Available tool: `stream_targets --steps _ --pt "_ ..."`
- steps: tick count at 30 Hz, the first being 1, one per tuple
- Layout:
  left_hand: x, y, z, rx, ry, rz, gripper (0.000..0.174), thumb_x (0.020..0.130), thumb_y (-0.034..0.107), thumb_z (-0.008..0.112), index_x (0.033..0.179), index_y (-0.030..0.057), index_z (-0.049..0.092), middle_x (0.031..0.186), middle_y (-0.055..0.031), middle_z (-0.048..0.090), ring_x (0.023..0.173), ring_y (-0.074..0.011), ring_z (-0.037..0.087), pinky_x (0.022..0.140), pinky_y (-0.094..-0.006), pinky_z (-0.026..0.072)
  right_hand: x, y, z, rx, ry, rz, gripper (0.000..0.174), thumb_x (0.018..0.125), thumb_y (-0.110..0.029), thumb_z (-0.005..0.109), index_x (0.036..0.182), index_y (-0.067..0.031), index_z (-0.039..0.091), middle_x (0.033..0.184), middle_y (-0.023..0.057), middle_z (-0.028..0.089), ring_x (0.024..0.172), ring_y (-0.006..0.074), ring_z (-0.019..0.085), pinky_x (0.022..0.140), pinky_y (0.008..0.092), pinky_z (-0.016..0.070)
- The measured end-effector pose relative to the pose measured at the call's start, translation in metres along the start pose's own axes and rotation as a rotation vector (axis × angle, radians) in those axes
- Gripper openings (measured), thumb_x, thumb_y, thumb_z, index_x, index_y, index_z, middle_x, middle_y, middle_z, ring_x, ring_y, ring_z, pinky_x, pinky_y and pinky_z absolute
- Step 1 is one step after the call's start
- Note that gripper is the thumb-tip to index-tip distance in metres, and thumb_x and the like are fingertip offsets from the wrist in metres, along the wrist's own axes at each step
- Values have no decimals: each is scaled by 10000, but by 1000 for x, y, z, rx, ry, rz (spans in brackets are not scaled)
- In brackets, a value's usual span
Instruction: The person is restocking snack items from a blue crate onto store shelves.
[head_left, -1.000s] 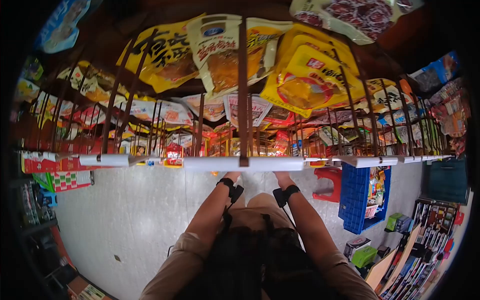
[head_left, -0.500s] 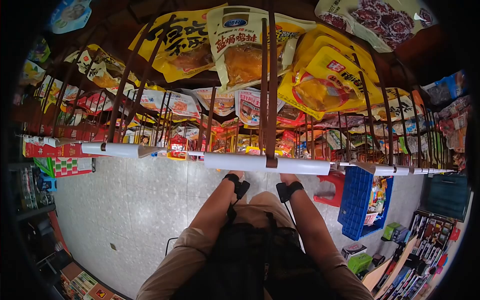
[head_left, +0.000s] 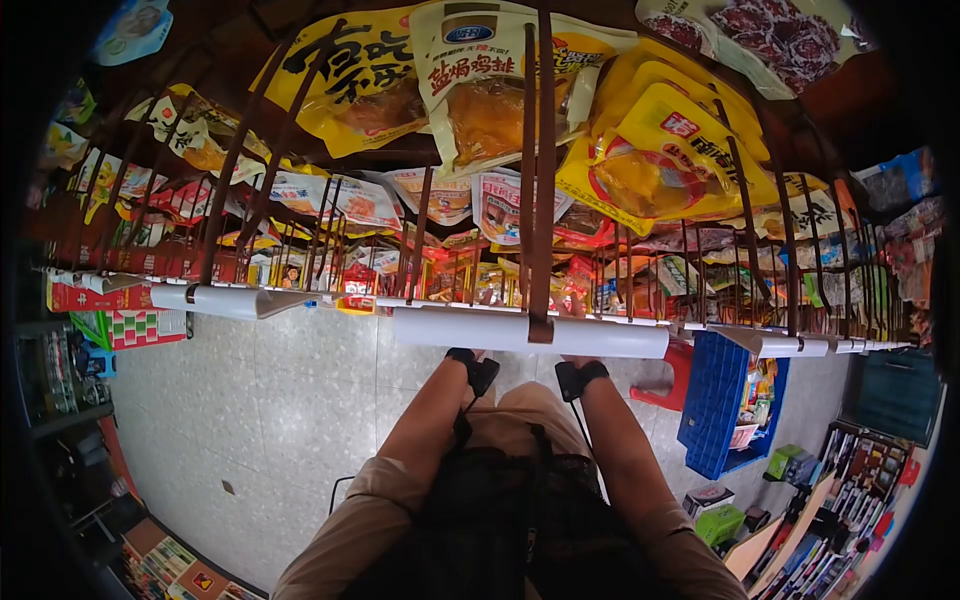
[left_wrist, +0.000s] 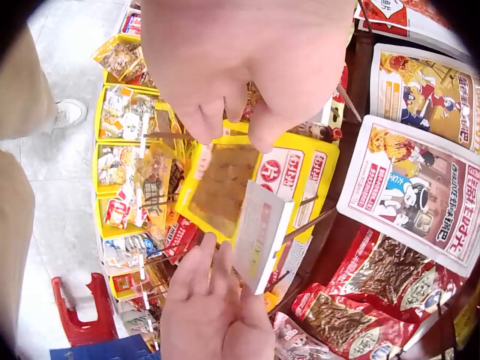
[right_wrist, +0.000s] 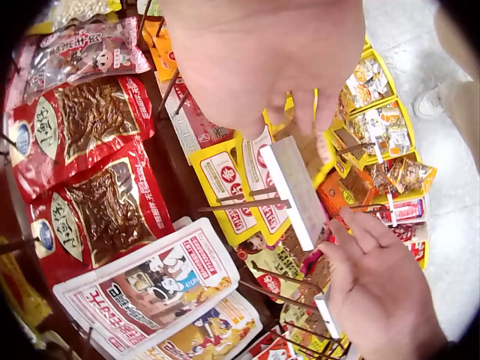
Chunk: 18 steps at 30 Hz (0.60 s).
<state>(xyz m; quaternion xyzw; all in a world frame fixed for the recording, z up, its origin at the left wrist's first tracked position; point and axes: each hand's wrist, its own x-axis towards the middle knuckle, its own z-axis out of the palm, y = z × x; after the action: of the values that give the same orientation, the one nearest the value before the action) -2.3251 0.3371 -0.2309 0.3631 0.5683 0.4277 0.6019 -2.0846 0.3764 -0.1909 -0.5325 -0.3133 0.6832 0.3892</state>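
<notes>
A yellow snack packet (left_wrist: 225,184) with a clear window over brown contents sits between my two hands, beside other yellow packets (right_wrist: 225,184) with red lettering hanging on the rack. My left hand (left_wrist: 244,64) holds one edge of it with the fingertips, seen from the palm side. At the opposite edge are the fingers of my right hand (right_wrist: 266,56). A white price-tag holder (left_wrist: 261,236) on a hook stands in front and covers part of the packet. In the head view, rack wires and a wide white tag strip (head_left: 470,328) hide most of both hands.
Brown hooks carry red meat-snack packets (right_wrist: 97,127) and white cartoon packets (left_wrist: 412,195) close to the hands. Yellow-edged bins (left_wrist: 116,169) hold small packets below. A blue crate (head_left: 710,400) and a red stool (head_left: 670,378) stand on the floor at right.
The head view has shifted, so the rack sits a little further right and shows larger. Both forearms stay reached under the rack's front strip, with the hands slightly further in.
</notes>
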Motion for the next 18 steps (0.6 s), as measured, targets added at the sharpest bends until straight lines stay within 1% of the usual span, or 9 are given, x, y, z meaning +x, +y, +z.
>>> stream_targets --steps 3,6,8,9,10,12,13,15,18 --pt "0 -9 0 -1 1 3 564 891 94 648 1375 197 376 1237 -60 596 1080 -215 589 957 -406 458 -19 -26 23 303 48 72 761 996 -295 552 1545 -239 29 1540 139 309 1313 307 430 1069 431 378" --pt "0 -24 0 38 11 41 616 884 68 657 1398 214 350 1244 -53 595 1094 -217 588 967 -408 452 -31 -23 21 -17 47 48 610 995 -306 517 1515 -166 231 1447 107 446 1245 280 499 1016 414 413" --pt "2 -22 4 177 7 186 651 879 50 662 1413 225 333 1249 -49 594 1103 -217 588 974 -410 447 -31 -13 4 22 61 95 560 982 -310 525 1471 -145 310 1403 99 486 1217 266 519 993 406 425" --pt "6 -10 18 -548 37 -241 688 885 51 658 1432 231 282 1223 -46 613 1095 -216 589 982 -412 443 -31 -6 -8 58 47 160 518 968 -315 533 1427 -124 388 1358 91 526 1188 252 539 970 399 437" --pt "11 -32 27 -358 -15 -84 689 901 78 646 1440 245 251 1223 -47 617 1096 -209 589 984 -406 440 -39 -5 -23 11 48 179 465 961 -321 539 1363 -105 451 1287 85 572 1148 232 560 939 396 454" --pt "16 -34 33 -294 -21 -174 621 925 159 624 1433 233 273 1221 -51 624 1087 -194 590 963 -376 444 -52 -4 -51 -137 21 220 397 946 -331 554 1264 -93 554 1167 68 640 1054 184 593 878 367 482" --pt "7 0 34 -382 24 -449 563 935 211 615 1418 207 326 1218 -54 629 1076 -184 592 939 -351 451 -62 -1 -67 -231 0 249 375 939 -334 563 1230 -99 595 1119 56 662 1001 155 605 848 341 492" --pt "0 18 39 -167 -188 -489 410 914 353 635 1218 83 587 1124 -71 672 929 -150 645 812 -281 493 -89 0 -110 -354 66 341 347 946 -333 551 1176 -82 616 986 53 697 895 147 634 769 345 516" --pt "-15 -9 19 109 -330 -516 326 905 349 641 1057 60 634 949 -60 708 742 -118 632 626 -241 475 -151 26 -188 -390 243 318 347 948 -332 555 1084 -24 640 880 71 703 763 150 646 692 312 526"
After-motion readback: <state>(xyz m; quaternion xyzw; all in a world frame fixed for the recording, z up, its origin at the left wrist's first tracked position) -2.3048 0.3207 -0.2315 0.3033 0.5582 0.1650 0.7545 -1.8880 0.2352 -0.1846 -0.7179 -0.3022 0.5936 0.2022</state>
